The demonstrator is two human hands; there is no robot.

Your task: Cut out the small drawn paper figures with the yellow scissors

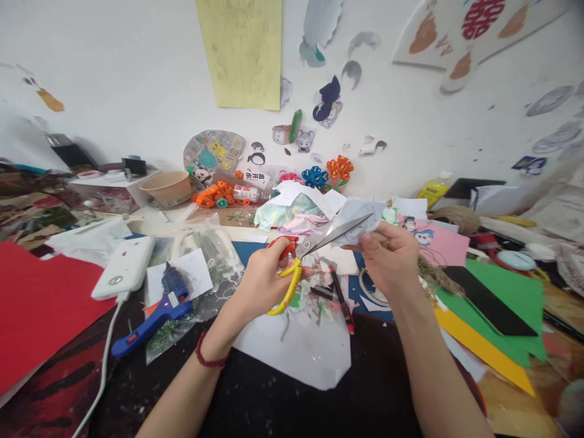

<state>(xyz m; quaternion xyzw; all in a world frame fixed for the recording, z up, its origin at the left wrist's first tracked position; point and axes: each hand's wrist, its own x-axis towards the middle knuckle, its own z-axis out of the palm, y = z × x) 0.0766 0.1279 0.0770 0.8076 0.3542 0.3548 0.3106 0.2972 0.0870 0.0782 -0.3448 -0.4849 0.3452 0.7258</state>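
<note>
My left hand (pixel 262 283) grips a pair of scissors (pixel 292 274) with yellow and red handles. The blades are spread and point right, one of them lying across a piece of paper (pixel 353 222) with faint drawn lines. Between thumb and fingers, my right hand (pixel 392 252) pinches that paper by its right side. Under the scissors lie paper scraps on a white sheet (pixel 301 350). A black and red pen (pixel 341 298) rests on the scraps, below and between the hands.
On the left are a blue glue gun (pixel 155 322), a white power bank (pixel 124 267) with a cable, and red paper (pixel 43 304). Green paper (pixel 502 304) and a black flat object (pixel 488 301) lie to the right. Orange pipe-cleaner flowers (pixel 216 194) and a bowl (pixel 167 185) stand near the wall.
</note>
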